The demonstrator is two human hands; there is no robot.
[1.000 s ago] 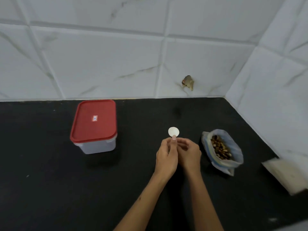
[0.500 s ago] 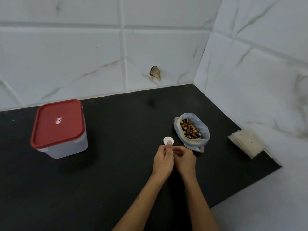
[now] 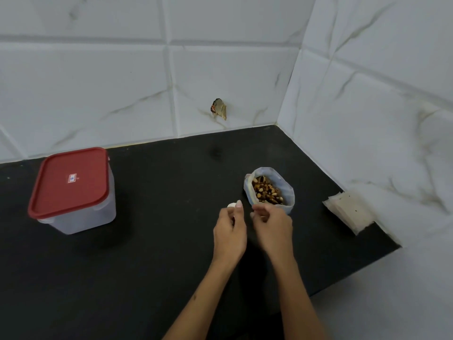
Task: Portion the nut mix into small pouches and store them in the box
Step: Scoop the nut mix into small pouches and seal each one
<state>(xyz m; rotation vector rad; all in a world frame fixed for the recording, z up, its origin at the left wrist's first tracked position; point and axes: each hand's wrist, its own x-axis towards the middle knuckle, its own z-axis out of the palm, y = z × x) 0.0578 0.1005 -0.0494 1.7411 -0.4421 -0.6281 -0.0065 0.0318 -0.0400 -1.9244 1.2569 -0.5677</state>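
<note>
1. Matte black countertop (image 3: 159,253), meeting glossy marbled white wall tiles (image 3: 98,94).
2. Translucent plastic box (image 3: 81,212), rounded red lid on, far left.
3. Crinkled open bag of nut mix (image 3: 269,190) near the corner.
4. Flat stack of pale pouches (image 3: 349,213), far right.
5. Left hand (image 3: 230,231) pinches a small white disc (image 3: 231,205).
6. Right hand (image 3: 274,227), fingers curled beside the bag; its grasp I cannot tell.

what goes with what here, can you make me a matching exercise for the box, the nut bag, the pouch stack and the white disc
Things:
1. box
2. nut bag
3. pouch stack
4. white disc

States or places:
A. pinched in the left hand
B. open at the top
C. against the right wall
D. shut with a red lid

Pairs: 1-D, 2-B, 3-C, 4-A
</note>
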